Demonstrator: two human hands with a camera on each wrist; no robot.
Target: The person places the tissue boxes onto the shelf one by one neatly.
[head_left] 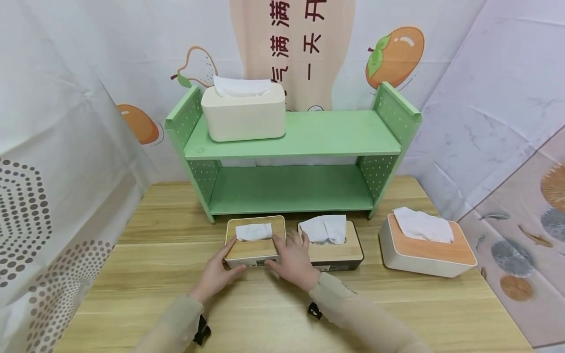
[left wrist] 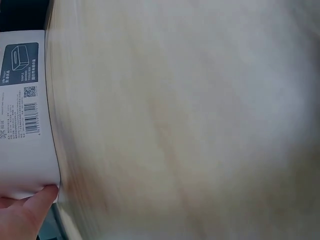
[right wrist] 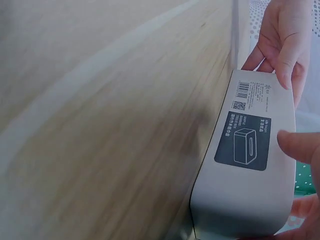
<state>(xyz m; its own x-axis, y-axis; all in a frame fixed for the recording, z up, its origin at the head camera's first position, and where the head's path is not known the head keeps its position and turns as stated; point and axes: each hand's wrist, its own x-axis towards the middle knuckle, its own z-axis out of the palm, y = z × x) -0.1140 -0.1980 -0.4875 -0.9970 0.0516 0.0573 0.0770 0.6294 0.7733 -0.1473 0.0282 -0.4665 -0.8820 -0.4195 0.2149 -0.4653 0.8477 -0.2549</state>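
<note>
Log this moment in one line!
left hand: grips white wood-topped tissue box; right hand: grips same box; cream tissue box: upper green shelf

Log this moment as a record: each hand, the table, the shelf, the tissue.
Left hand: grips the left end of the held box
Right hand: grips its right end
Table: dark box right of the held box, orange-topped box farther right
Shelf: green, two tiers, cream box at upper left
Tissue: pokes out of all four boxes

“满”, “气”, “天” on wall cloth, “BAMBOO” (small, blurry), barcode, QR code on tissue box
</note>
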